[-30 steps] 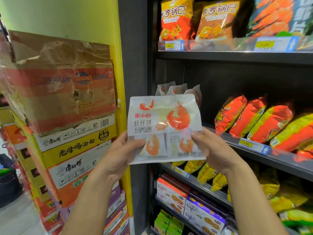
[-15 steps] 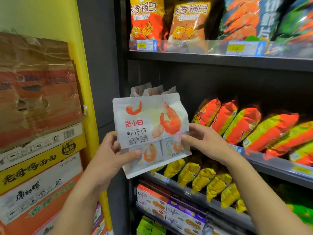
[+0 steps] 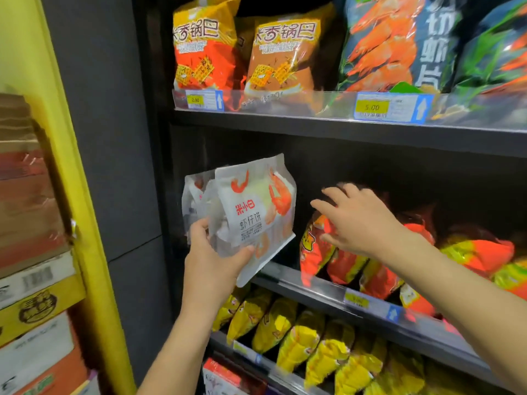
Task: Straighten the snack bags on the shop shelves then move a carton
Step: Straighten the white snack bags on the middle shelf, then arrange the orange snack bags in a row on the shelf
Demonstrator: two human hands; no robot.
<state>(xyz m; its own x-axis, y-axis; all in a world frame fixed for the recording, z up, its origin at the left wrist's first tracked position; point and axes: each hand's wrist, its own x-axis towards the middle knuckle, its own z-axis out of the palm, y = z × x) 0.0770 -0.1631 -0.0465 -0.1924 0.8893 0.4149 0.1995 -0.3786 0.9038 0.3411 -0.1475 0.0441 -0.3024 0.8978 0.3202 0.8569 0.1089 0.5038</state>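
Since half a second back the right hand (image 3: pixel 359 220) has let go of the white prawn-cracker bag (image 3: pixel 251 212) and swung right, and the bag has gone in toward the left end of the middle shelf (image 3: pixel 313 289).

The left hand (image 3: pixel 211 260) alone carries that bag now, fingers curled under its lower left corner and thumb across the front. It hangs above the shelf lip, just in front of the other white bags (image 3: pixel 195 195). Its long axis stands near upright, the base slanting up to the right, and the printed face looks out to the aisle, not square to the shelf edge.

The right hand is spread wide and holds nothing, poised over the top of the nearest orange snack bag (image 3: pixel 316 249). I cannot tell whether it touches. The orange bags lean in a row running rightward, long axes rising from the lip back into the shelf, so the right hand is plainly the nearer one for them. Stacked cartons (image 3: pixel 34 280) wait at far left, well apart from both hands.
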